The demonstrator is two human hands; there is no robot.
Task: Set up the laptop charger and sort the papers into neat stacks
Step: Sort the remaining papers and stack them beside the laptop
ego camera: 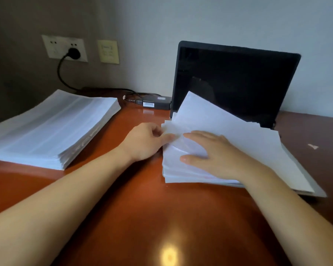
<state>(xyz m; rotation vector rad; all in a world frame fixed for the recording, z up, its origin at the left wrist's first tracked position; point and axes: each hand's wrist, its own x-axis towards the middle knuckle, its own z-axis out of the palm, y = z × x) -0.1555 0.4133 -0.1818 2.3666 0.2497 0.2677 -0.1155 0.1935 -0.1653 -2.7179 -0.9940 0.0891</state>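
Note:
A loose pile of white papers (pixel 242 143) lies over the keyboard of an open black laptop (pixel 236 81), its sheets fanned and uneven. My left hand (pixel 144 143) pinches the pile's left edge, lifting some sheets. Flat on top of the pile lies my right hand (pixel 213 154), fingers spread. A thick neat paper stack (pixel 52 127) sits at the left. The black charger brick (pixel 156 103) rests behind, left of the laptop, its cable running to a plug (pixel 73 53) in the wall socket.
The reddish wooden desk (pixel 142 217) extends toward me with a light glare on it. A yellowish wall plate (pixel 108 51) sits right of the socket. A small white scrap (pixel 313 146) lies on the desk at the far right.

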